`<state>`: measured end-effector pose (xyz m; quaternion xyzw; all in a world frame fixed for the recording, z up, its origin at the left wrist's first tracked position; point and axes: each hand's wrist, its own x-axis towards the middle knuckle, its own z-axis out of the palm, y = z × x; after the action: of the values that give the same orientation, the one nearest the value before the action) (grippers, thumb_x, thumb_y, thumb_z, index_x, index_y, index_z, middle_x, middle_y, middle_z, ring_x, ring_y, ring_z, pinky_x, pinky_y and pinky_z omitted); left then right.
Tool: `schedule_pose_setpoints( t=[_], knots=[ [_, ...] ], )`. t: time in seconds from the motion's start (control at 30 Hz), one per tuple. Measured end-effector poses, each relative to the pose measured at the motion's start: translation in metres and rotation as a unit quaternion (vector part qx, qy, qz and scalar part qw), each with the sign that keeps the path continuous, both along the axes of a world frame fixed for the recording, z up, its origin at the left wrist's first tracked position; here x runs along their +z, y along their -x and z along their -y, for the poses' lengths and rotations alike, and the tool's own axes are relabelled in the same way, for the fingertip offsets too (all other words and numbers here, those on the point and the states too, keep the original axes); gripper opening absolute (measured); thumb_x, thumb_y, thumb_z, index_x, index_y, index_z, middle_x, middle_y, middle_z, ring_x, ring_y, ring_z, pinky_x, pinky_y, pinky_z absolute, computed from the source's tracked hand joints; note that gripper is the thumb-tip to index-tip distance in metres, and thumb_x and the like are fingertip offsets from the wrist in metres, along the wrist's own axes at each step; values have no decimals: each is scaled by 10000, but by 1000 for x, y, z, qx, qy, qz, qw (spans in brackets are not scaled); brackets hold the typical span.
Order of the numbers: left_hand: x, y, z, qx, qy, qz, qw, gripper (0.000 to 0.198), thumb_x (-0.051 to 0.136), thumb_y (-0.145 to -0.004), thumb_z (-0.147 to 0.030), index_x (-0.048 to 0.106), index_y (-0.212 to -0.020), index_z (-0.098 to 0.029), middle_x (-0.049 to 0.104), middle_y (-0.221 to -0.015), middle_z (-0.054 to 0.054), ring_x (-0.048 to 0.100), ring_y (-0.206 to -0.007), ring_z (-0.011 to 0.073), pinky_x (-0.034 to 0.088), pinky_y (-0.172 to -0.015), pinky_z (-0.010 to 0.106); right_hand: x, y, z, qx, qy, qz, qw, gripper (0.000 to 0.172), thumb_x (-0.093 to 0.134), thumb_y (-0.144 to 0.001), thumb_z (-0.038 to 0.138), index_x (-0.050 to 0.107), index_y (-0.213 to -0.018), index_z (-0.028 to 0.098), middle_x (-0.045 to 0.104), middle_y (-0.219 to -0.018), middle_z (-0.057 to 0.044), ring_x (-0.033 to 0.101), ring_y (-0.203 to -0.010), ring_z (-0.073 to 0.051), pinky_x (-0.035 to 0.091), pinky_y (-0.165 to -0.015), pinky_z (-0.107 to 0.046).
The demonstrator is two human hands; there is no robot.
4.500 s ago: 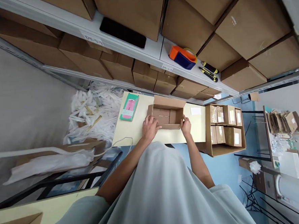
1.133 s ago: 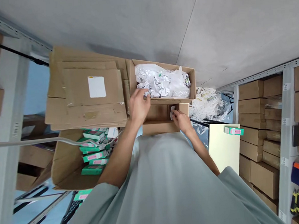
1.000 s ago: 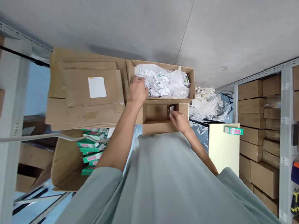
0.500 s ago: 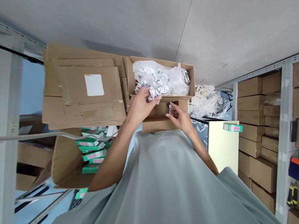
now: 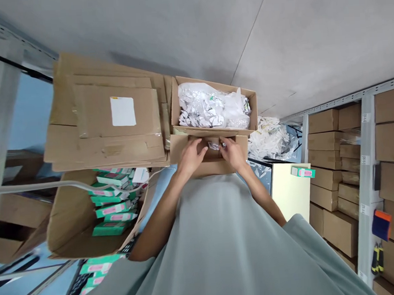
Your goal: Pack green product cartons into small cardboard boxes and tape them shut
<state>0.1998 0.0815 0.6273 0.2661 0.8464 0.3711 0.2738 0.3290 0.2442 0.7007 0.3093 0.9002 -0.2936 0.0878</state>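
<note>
A small open cardboard box [image 5: 179, 146] is held close against my body. Both hands reach into it from either side. My left hand [image 5: 191, 156] has its fingers curled on a wad of crumpled white paper [image 5: 213, 145] inside the box. My right hand [image 5: 234, 153] is closed on the same wad from the right. Just behind stands a bigger carton [image 5: 252, 112] full of crumpled paper and plastic wrap [image 5: 211, 105].
Flattened cardboard sheets [image 5: 105, 126] are stacked at the left. Below them an open carton [image 5: 71, 226] holds several green-and-pink packs. At the right are a cream table [image 5: 288, 195] with one green pack [image 5: 302, 172], a paper-strip pile [image 5: 271, 136] and shelves of brown boxes [image 5: 327, 153].
I turned from the table to the cartons. My left hand took crumpled paper from the big carton and brought it down into the small box, where both hands now meet.
</note>
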Motion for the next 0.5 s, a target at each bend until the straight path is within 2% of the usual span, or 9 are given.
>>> schedule_pose_setpoints(
  t=[0.1, 0.13, 0.2, 0.27, 0.33, 0.4, 0.5],
  knots=[
    [22, 15, -2, 16, -66, -58, 996, 389, 613, -1107, -353, 756, -1446, -227, 789, -1455, 138, 784, -1292, 338, 611, -1175, 482, 24, 28, -20, 6, -62, -64, 996, 398, 521, -1220, 301, 714, -1561, 231, 784, -1499, -136, 824, -1208, -274, 627, -1149, -401],
    [30, 21, -6, 17, -85, -74, 993, 383, 593, -1115, -343, 759, -1442, -230, 786, -1449, 129, 777, -1300, 326, 607, -1179, 466, 31, 42, -29, 12, -86, -59, 994, 406, 506, -1225, 307, 707, -1571, 235, 779, -1502, -136, 816, -1244, -283, 621, -1156, -405],
    [43, 31, -18, 12, -104, -99, 990, 365, 587, -1109, -322, 771, -1409, -225, 784, -1428, 126, 760, -1328, 326, 591, -1197, 457, 37, 74, -47, 32, -128, 12, 991, 403, 559, -1205, 300, 699, -1574, 220, 770, -1512, -152, 802, -1297, -314, 624, -1147, -430],
    [53, 38, -30, 5, -107, -116, 987, 346, 596, -1096, -310, 782, -1373, -216, 786, -1413, 134, 745, -1351, 340, 571, -1220, 467, 36, 106, -60, 61, -139, 139, 979, 391, 677, -1157, 290, 728, -1517, 148, 773, -1506, -204, 788, -1347, -337, 616, -1150, -429],
    [57, 40, -38, 1, -108, -125, 986, 340, 607, -1087, -303, 783, -1362, -209, 789, -1404, 142, 740, -1351, 350, 560, -1229, 476, 30, 129, -67, 79, -135, 216, 964, 447, 744, -1117, 241, 706, -1530, 74, 776, -1495, -255, 774, -1399, -345, 602, -1161, -417],
    [58, 36, -41, 3, -111, -125, 986, 340, 612, -1080, -291, 781, -1362, -204, 793, -1391, 149, 745, -1338, 353, 566, -1215, 477, 21, 143, -68, 87, -131, 240, 958, 505, 739, -1103, 175, 663, -1584, 44, 772, -1503, -283, 769, -1424, -349, 605, -1160, -417],
    [55, 27, -37, 12, -114, -117, 987, 333, 618, -1070, -276, 783, -1350, -202, 799, -1377, 154, 755, -1317, 353, 581, -1189, 479, 9, 146, -67, 109, -129, 263, 950, 506, 691, -1097, 116, 668, -1601, 67, 763, -1538, -284, 766, -1444, -356, 621, -1155, -432]
  ],
)
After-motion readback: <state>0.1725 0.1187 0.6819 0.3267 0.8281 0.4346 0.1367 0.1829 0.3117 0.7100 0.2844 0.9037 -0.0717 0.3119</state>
